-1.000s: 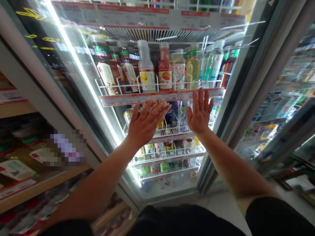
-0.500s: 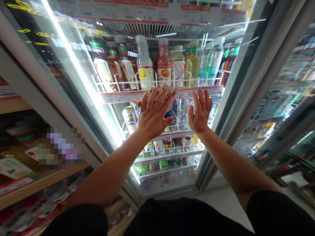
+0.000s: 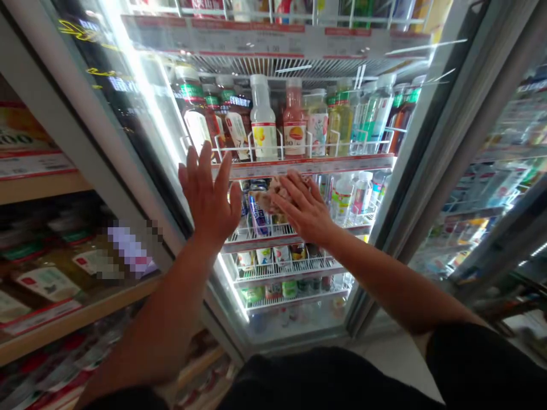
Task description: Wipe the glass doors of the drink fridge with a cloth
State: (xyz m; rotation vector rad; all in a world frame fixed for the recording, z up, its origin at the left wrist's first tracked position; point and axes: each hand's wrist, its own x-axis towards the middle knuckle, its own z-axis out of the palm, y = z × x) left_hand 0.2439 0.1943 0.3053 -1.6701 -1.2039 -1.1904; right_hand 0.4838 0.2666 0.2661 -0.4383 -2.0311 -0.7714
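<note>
My right hand (image 3: 311,212) lies over a crumpled, pinkish-brown cloth (image 3: 274,199), pressing it against the glass door (image 3: 141,134) of a lit drinks cooler. Its fingers point up and to the left, and part of the cloth shows beyond them. To the left, my left hand (image 3: 209,199) is raised with its fingers spread and nothing in it. It is close to the glass near the bright light strip; whether the palm touches the pane I cannot tell. Behind the glass, bottles (image 3: 264,122) stand on a wire shelf, and cans (image 3: 258,213) sit one level lower.
A metal door frame (image 3: 421,171) runs along the right, with another glass-fronted cooler (image 3: 482,188) past it. On the left, wooden shelves (image 3: 98,310) hold bottles with green caps and red-edged price strips. Yellow and white light reflections show on the glass.
The cloth has passed from under my left hand to under my right hand. My left hand has moved left, my right hand left and slightly down. The view has shifted a little.
</note>
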